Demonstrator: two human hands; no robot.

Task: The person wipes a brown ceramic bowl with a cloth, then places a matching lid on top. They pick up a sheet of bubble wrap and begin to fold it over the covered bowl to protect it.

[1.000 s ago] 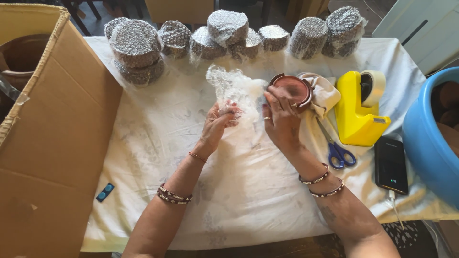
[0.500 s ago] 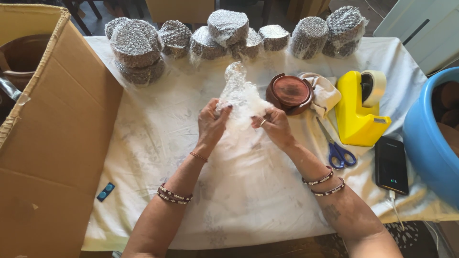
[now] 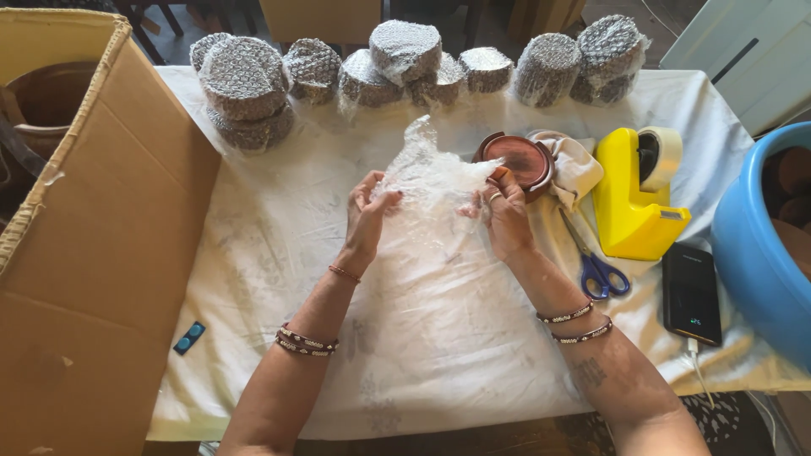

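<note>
I count one sheet of clear bubble wrap (image 3: 431, 181) in my hands, one round reddish-brown clay dish (image 3: 517, 160) just beside it, about nine bubble-wrapped round bundles (image 3: 405, 52) lined along the far edge of the table, some stacked so the exact count is unsure, one yellow tape dispenser (image 3: 634, 198), one pair of blue-handled scissors (image 3: 596, 266), one black phone (image 3: 691, 294), one crumpled cream cloth (image 3: 579, 165), one large cardboard box (image 3: 80, 245) off the left edge and one blue tub (image 3: 764, 253) off the right edge. The bubble wrap sits near the middle of the white cloth-covered table (image 3: 253, 253), a little toward the far edge; its long axis runs from me toward the far edge, with a crumpled peak pointing away from me and its lower part spreading flat onto the cloth. My left hand (image 3: 367, 215) comes up from the near edge, wrist bent, fingers curled and pinching the sheet's left border. My right hand (image 3: 507, 218) comes in from the near right corner, forearm angled inward, fingers closed on the sheet's right border, with its fingertips touching the near rim of the clay dish. Both wrists wear beaded bracelets. The scissors lie between the dispenser and my right forearm, blades toward the dish, and the phone lies near the right edge.
</note>
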